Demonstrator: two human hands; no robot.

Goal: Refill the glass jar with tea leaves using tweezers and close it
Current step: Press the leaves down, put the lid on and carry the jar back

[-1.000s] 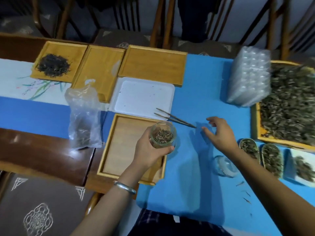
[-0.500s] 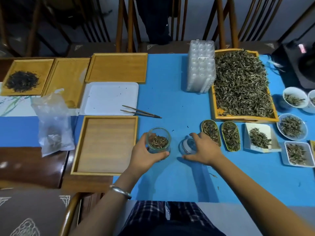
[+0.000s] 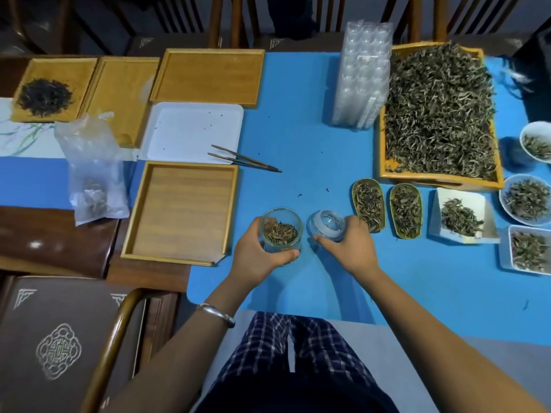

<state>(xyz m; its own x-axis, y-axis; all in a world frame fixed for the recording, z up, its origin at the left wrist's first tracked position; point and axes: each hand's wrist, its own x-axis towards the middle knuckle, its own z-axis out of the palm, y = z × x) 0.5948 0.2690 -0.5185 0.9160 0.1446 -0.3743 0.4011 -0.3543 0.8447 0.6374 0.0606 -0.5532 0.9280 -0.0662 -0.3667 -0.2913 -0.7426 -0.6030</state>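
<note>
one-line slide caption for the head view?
Left hand grips the open glass jar of tea leaves; right hand holds its lid beside it.

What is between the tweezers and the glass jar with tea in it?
Nothing but bare blue tablecloth, as the head view shows. The tweezers lie apart from the glass jar, which the left hand holds.

Dark wooden chairs [image 3: 226, 22] behind a blue-covered table [image 3: 298, 129], dim light.

Clear glass jar [image 3: 281, 231], matt wooden tray [image 3: 179, 213], metal tweezers [image 3: 246, 159]
</note>
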